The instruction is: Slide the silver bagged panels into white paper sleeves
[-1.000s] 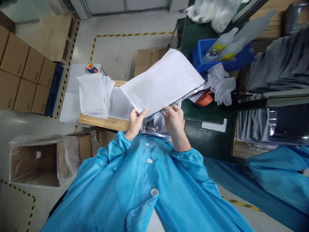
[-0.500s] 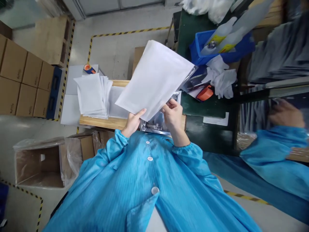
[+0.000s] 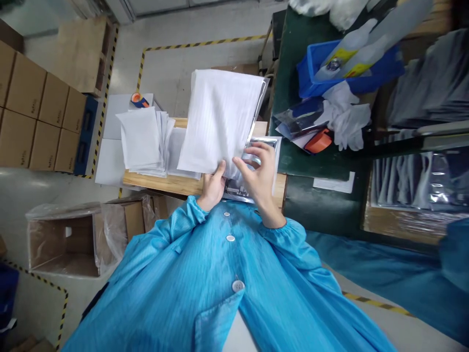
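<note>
A flat white pouch (image 3: 223,117) with a clear, shiny strip along its right edge is held up before me. My left hand (image 3: 213,188) is closed on its lower edge, thumb on top. At the lower right corner is my right hand (image 3: 259,171), fingers apart and curved, thumb tip at the pouch's surface; whether it touches is hard to tell. Beneath both hands lies a silvery, see-through bag (image 3: 273,143) with dark contents, partly hidden. To the left, a stack of white pouches (image 3: 141,139) rests on a wooden board (image 3: 161,183).
On the green table (image 3: 304,161) at right are a blue bin (image 3: 306,73) with bottles, white gloves (image 3: 348,115) and an orange tape dispenser (image 3: 318,142). Farther right stands a box of upright bags (image 3: 403,181). Cartons (image 3: 32,93) and an open box (image 3: 62,244) are at left.
The white pouch has turned more upright and shifted left. My right hand's fingers have spread from the pouch's edge. A co-worker's hand at the right has left the view.
</note>
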### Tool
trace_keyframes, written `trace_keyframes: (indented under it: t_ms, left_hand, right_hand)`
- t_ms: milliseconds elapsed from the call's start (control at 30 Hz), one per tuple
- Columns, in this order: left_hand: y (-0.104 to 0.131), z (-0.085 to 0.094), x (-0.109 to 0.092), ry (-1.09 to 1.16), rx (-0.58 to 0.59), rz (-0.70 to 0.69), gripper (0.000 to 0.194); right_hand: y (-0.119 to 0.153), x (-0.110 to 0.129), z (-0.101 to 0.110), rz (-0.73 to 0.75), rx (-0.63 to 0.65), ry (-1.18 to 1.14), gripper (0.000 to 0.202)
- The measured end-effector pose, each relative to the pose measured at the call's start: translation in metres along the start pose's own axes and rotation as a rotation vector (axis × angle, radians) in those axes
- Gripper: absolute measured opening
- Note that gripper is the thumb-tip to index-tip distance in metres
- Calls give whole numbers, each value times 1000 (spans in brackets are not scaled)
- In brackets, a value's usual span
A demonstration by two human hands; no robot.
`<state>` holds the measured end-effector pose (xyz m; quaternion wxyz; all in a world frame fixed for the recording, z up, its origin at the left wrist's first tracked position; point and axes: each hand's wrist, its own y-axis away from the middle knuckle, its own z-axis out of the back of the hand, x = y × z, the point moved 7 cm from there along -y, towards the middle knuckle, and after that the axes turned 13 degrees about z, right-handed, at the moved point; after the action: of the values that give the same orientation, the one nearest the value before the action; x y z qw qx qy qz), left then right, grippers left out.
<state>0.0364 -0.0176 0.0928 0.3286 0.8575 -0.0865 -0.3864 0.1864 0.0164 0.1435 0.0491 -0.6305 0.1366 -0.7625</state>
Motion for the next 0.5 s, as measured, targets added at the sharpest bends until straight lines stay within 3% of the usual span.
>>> trace_keyframes:
  t_ms: [100,233,367,500]
  left_hand:
    - [0,-4,-1,-54,-44,2,66]
    - [-4,-4,0,-80,-64,-7,64]
    - [-14,1,1,-81,-69,-50,62]
    - [-24,4,-2,-76,-72,-96,63]
  right_hand:
    - [0,5,0,-14,-34,0,41]
    - [0,-4,-12,-104,29,-107,48]
    - [1,-17,-23,-152,231,-79,45]
    - [-1,-19,-23,-35,421,24,42]
